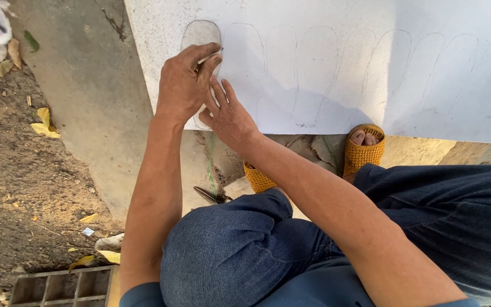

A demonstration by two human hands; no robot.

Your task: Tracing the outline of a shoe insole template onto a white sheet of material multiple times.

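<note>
A large white sheet (325,62) lies on the concrete ground, with several sole-shaped outlines drawn on it in a row. At its left end a thin grey sole-shaped template (199,33) rests on the sheet. My left hand (184,82) presses down on that template with its fingers curled over it. My right hand (228,113) lies just beside and below, fingers spread, touching the sheet and my left hand. Whether either hand holds a pen is hidden.
My knees in blue jeans (240,250) fill the lower view. My feet wear woven orange sandals (363,149) at the sheet's near edge. Scissors (210,196) lie on the concrete by my left knee. Bare soil with dry leaves (44,122) lies left, a grate (58,287) bottom left.
</note>
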